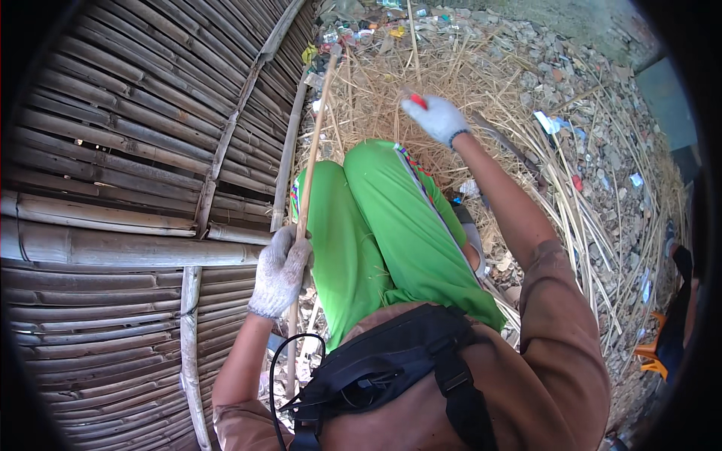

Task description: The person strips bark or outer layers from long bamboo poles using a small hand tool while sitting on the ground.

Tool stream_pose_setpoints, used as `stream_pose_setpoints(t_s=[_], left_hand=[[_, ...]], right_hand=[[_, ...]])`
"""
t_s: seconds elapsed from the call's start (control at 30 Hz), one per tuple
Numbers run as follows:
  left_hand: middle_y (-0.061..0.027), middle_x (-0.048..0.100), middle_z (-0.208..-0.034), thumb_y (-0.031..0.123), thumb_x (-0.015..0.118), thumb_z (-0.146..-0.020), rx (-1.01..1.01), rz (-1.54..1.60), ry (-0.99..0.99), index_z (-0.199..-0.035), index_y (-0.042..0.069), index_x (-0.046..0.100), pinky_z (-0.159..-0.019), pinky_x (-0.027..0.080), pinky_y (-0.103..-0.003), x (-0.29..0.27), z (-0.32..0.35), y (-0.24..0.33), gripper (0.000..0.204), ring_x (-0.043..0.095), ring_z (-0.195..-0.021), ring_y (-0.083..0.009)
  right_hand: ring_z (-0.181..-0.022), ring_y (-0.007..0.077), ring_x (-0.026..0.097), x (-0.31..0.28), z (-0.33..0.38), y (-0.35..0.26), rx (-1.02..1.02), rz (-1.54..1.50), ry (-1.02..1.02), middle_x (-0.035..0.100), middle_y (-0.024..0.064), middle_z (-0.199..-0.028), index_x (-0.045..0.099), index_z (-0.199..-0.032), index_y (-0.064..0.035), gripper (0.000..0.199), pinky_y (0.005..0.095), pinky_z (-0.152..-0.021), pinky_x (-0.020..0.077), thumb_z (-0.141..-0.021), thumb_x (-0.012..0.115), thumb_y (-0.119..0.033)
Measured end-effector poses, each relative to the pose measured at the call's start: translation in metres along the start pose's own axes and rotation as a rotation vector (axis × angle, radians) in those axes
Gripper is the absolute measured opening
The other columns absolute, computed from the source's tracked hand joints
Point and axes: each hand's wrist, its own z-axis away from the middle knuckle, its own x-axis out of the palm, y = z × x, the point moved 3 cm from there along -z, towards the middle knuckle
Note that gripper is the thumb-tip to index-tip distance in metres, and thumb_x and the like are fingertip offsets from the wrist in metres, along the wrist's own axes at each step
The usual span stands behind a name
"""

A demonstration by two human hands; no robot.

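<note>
My left hand, in a white knit glove, is closed around a long thin bamboo strip that runs from beside my knee up toward the far ground. My right hand, also gloved, is stretched out ahead above my knees and grips a tool with a red handle; a dark curved blade extends from it to the right. My legs in bright green trousers are bent between the two hands.
A wall of horizontal split bamboo slats with upright battens fills the left side. Dry straw and cut bamboo strips cover stony ground ahead and right. Litter lies at the far end. A black bag hangs on my chest.
</note>
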Motion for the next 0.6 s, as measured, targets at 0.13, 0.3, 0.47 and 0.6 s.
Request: stream_pose_setpoints(t_s=[0.13,0.3,0.47,0.6], left_hand=[[-0.0022,0.063,-0.076,0.027,0.06,-0.113,0.333,-0.19,0.121,-0.122,0.002,0.064,-0.048,0.048,-0.028,0.005,-0.037,0.005,0.027,0.06,-0.054,-0.0089],[-0.0009,0.063,-0.076,0.026,0.06,-0.112,0.155,-0.019,-0.019,-0.112,0.005,0.064,-0.046,0.048,-0.027,0.042,-0.07,0.016,0.022,0.057,-0.051,-0.0097],[-0.0003,0.062,-0.078,0.024,0.061,-0.11,0.057,0.208,-0.019,-0.117,0.005,0.065,-0.042,0.044,-0.026,0.038,-0.079,-0.021,0.02,0.054,-0.049,-0.0084],[-0.0003,0.062,-0.078,0.025,0.062,-0.111,0.086,0.232,-0.088,-0.124,0.003,0.065,-0.041,0.043,-0.026,0.038,-0.086,-0.014,0.026,0.051,-0.048,-0.0087]], right_hand=[[-0.107,0.0439,0.076,0.036,0.044,-0.083,-0.322,0.06,-0.054,0.078,0.0267,-0.114,0.079,-0.114,-0.0071,0.071,0.0507,-0.096,0.0582,-0.098,0.061,-0.074],[-0.112,0.0425,0.076,0.079,-0.071,0.057,0.063,0.371,-0.023,0.079,0.0234,-0.12,0.079,-0.119,-0.0128,0.06,0.0517,-0.099,0.0598,-0.096,0.064,-0.066],[-0.103,0.0463,0.075,0.049,0.008,-0.038,-0.179,-0.089,-0.096,0.078,0.0272,-0.11,0.078,-0.114,-0.0054,0.06,0.0524,-0.09,0.0595,-0.099,0.066,-0.062],[-0.105,0.0447,0.076,0.083,0.017,-0.002,-0.122,-0.081,-0.007,0.078,0.0259,-0.108,0.075,-0.112,-0.0071,0.062,0.0526,-0.093,0.0579,-0.099,0.061,-0.066]])
